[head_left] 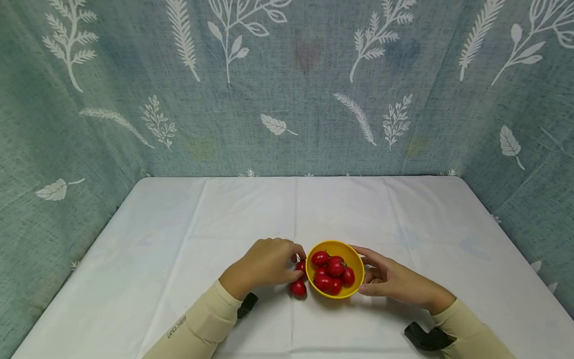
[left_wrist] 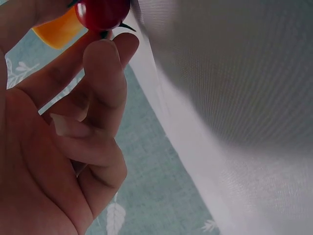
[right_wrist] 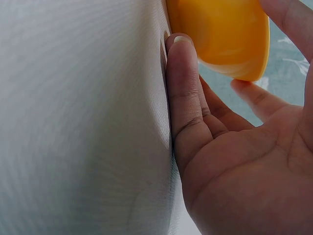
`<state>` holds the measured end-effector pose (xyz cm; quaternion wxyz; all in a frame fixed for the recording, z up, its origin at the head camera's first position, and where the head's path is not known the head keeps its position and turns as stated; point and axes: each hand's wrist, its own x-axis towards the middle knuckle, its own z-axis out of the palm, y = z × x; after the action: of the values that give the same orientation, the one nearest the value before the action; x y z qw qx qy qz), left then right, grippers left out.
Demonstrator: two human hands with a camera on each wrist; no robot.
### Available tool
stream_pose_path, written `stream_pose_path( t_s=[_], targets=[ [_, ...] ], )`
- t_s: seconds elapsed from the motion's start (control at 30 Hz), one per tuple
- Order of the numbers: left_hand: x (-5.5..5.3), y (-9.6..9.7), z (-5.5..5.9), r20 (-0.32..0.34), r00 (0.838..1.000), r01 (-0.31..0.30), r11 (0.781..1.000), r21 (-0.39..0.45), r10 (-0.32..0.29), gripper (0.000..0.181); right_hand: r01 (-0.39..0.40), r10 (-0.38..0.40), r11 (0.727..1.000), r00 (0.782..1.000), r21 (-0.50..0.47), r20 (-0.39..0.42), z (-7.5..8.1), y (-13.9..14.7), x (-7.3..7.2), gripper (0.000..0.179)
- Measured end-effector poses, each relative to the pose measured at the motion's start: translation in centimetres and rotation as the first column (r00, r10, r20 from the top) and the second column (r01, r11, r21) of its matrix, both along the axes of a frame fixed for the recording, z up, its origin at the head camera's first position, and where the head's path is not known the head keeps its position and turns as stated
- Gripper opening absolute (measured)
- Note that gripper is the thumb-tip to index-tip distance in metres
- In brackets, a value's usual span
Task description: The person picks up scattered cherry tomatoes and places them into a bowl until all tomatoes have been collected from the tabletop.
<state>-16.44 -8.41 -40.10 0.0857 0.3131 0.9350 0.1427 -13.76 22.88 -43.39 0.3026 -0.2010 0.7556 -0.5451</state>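
Note:
A yellow bowl (head_left: 334,245) stands on the white cloth with several red cherry tomatoes (head_left: 335,268) inside. My left hand (head_left: 271,262) is just left of it, with thumb and index finger around a cherry tomato (head_left: 301,267) beside the bowl. The left wrist view shows this tomato (left_wrist: 101,13) at the fingertips, green stem bits on it. Nearer me, another cherry tomato (head_left: 298,288) lies on the cloth. My right hand (head_left: 392,280) holds the bowl's right side, thumb and index finger spread along the rim. In the right wrist view, fingers touch the bowl (right_wrist: 220,34).
A white cloth (head_left: 224,214) with fold creases covers the table. Green-grey curtains with white leaf prints (head_left: 305,134) stand behind and at both sides. Black straps (head_left: 426,338) show at both sleeved wrists.

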Motion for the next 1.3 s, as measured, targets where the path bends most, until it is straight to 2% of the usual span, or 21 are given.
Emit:
stream_pose_path(
  t_s=[0.73, 1.1, 1.3],
  targets=[
    [-0.13, 0.34, -0.03, 0.015, 1.0, -0.01, 1.0, 0.0, 0.01, 0.028, 0.011, -0.011, 1.0, 1.0, 0.013, 0.005, 0.05, 0.05, -0.06, 0.081],
    [-0.21, 0.18, -0.19, -0.015, 1.0, -0.016, 1.0, -0.026, 0.016, 0.031, 0.003, -0.003, 1.0, 1.0, 0.003, 0.007, -0.05, 0.17, -0.21, 0.081],
    [-0.24, 0.12, 0.05, -0.017, 0.999, -0.042, 0.999, -0.023, 0.041, 0.035, 0.004, -0.004, 1.0, 1.0, 0.005, 0.002, -0.03, 0.22, -0.19, 0.081]
  ],
)
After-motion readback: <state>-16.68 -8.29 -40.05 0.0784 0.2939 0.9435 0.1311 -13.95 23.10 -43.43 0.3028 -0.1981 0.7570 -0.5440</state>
